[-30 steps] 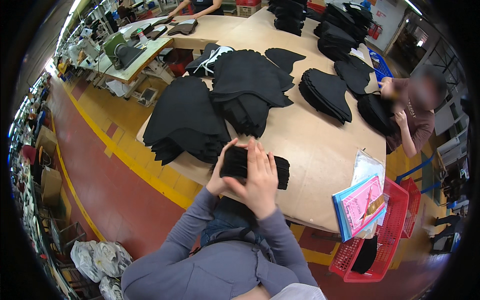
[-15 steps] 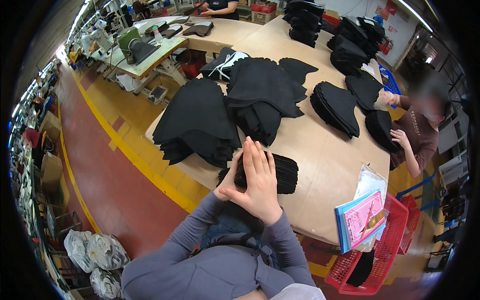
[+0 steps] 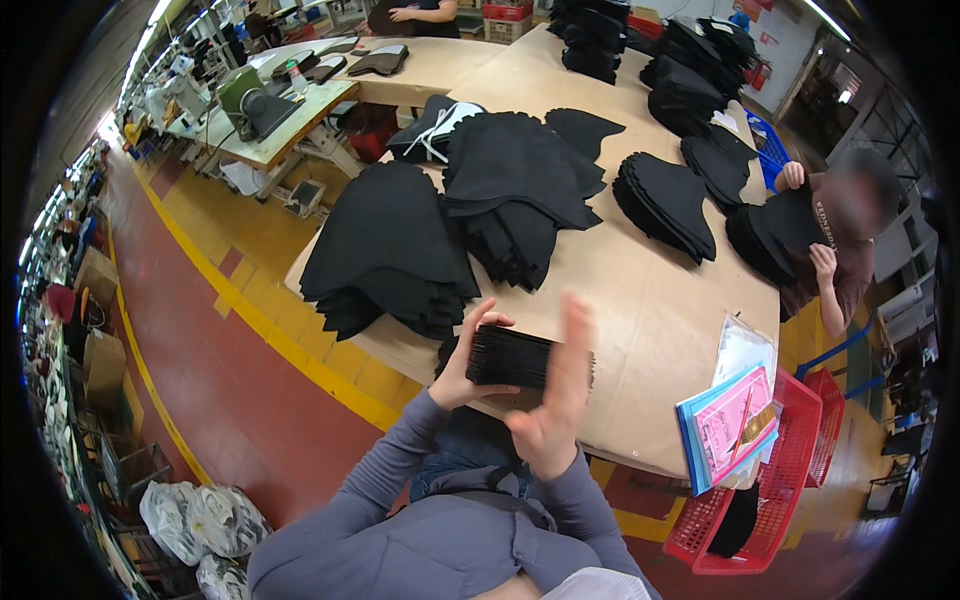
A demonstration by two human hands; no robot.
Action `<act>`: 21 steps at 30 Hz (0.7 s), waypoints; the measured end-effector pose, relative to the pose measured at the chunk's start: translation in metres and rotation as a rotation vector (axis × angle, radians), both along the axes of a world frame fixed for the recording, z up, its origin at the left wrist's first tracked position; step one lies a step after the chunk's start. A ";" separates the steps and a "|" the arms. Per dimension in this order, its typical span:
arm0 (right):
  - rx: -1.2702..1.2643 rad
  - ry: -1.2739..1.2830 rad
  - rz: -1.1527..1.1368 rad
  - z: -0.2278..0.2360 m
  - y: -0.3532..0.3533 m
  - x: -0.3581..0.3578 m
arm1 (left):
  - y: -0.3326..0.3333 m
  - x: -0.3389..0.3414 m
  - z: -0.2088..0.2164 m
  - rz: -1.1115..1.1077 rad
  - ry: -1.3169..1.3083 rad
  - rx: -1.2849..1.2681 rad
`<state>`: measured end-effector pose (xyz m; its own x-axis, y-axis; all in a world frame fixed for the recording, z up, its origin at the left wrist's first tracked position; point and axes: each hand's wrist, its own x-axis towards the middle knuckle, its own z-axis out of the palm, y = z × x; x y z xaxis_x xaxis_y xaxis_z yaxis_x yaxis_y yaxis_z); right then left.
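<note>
A thick stack of black fabric pieces [image 3: 512,358] stands on edge at the near side of the table, its many layers showing. My left hand [image 3: 462,362] is wrapped round the stack's left end, fingers over the far side and thumb along the near side. At the other end, my right hand [image 3: 556,405] is held upright with fingers stretched out and thumb apart, its fingertips smeared by motion. Whether its palm touches the stack I cannot tell. Just beyond lie larger piles of black cut pieces, one at the left [image 3: 390,245] and one in the middle [image 3: 520,175].
A person [image 3: 835,240] at the right handles a black piece over another pile [image 3: 760,245]. Pink and blue booklets [image 3: 735,425] rest at the table's right corner, above a red basket [image 3: 790,500]. A green sewing machine [image 3: 245,100] stands far left.
My right hand has moved off the top of the stack to its right end, uncovering the layers. At the right, the other person has lifted a black piece.
</note>
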<state>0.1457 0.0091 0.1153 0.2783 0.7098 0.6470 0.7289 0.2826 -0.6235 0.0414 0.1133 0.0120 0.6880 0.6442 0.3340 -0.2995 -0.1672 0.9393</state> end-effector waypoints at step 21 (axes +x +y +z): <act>0.068 1.440 -0.046 -0.221 -0.097 0.037 | -0.043 0.008 -0.013 0.009 -0.358 -0.686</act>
<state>0.1831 -0.0879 -0.1060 0.7278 0.6620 -0.1790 -0.5010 0.3349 -0.7980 0.0499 0.0700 -0.0012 0.6073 0.7922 0.0594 -0.6055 0.4132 0.6802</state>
